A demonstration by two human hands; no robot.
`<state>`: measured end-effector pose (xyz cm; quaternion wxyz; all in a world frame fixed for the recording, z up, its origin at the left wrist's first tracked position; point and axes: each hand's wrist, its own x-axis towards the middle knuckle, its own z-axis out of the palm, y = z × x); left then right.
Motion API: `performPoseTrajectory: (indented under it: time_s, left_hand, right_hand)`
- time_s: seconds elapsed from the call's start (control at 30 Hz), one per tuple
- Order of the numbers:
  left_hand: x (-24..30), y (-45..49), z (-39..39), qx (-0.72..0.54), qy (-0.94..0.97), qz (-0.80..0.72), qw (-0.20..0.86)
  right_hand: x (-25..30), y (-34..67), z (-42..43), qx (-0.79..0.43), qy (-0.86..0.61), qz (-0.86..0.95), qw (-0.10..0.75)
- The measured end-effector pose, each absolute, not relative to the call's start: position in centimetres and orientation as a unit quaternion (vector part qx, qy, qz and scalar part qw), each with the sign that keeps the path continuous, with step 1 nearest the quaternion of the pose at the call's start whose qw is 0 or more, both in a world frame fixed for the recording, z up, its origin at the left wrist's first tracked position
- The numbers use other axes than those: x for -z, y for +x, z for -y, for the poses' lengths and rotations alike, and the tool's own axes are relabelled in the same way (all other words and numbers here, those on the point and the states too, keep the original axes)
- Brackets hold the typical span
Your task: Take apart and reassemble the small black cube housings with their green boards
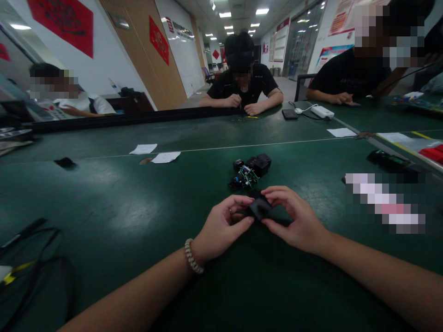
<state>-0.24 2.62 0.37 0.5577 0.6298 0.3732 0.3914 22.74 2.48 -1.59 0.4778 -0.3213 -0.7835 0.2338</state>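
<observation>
Tbl (166,193) is dk grn, held pc (260,209) blk, circuit bd (248,177) grn, bracelet (193,258) beige/gry, wall sign (65,23) red w/ blk.

- Part (260,208) is between left hand (221,227) and right hand (302,222).
- Board (246,176) lies on table (138,207), behind part.
- Cables (29,232) lie left of left hand.
- Phone (384,199) lies right.

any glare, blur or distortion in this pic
Head view: pale glare on the green table; head view: the black piece between left hand and right hand looks soft; head view: the wooden wall panel leans, probably wide-lens distortion.
</observation>
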Motion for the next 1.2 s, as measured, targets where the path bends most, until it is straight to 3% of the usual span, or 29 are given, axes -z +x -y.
performPoseTrajectory:
  time_s: [0.43,0.7,1.2]
  left_hand:
    - [-0.03,-0.48,-2.84,-0.391,0.667,-0.426,0.469]
    - [0.06,-0.34,-2.86,-0.396,0.63,-0.412,0.525]
    - [0.26,-0.34,-2.94,-0.411,0.617,-0.408,0.533]
  right_hand:
    - [1.55,22.5,-2.34,-0.217,-0.323,0.784,0.483]
    - [1.21,22.42,-2.28,-0.206,-0.324,0.792,0.474]
    - [1.4,22.5,-2.42,-0.268,-0.343,0.761,0.48]
